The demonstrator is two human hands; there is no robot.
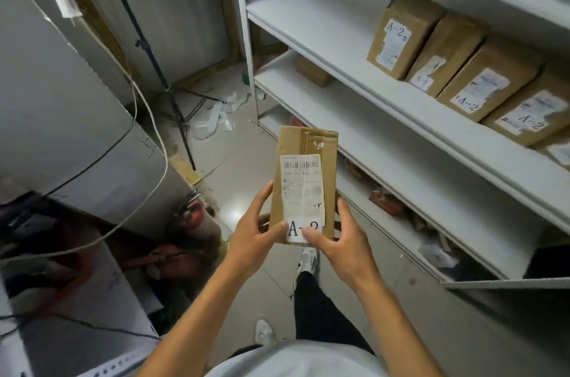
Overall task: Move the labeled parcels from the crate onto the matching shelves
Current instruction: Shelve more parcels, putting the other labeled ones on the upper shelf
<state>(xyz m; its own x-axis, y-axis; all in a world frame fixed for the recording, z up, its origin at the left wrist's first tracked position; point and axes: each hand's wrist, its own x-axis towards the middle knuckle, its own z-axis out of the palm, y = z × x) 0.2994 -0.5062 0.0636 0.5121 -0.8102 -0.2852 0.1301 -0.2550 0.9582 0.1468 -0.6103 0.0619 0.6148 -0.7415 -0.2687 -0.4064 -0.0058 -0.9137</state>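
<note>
Grey walls and a pale tiled floor closed in a narrow storeroom. Along the right side ran a white metal shelving unit with several tiers. On its upper visible tier stood a row of brown cardboard parcels, side by side and touching, each with a white label; "A-2" could be read on most of them. A single small brown box sat on the tier below, near the left end, and lower tiers held blurred clutter that could not be made out. To the left rose a grey cabinet, with a white cable and a thinner black one draped across it. A dark tripod stand stood in the far corner, and crumpled white wrapping lay on the floor by its feet. Something red and dark at lower left was too blurred to identify.

Near the middle of the view, held above the floor and just left of the shelving, was a brown cardboard parcel, upright and tilted slightly, its face turned up to the camera. A white shipping label with a barcode covered most of that face, and "A-2" was printed at its bottom. The left hand gripped the parcel's lower left edge, thumb on the label. The right hand gripped the lower right edge, thumb pressed across the label's bottom. Below the forearms a dark trouser leg and a white shoe showed on the floor.
</note>
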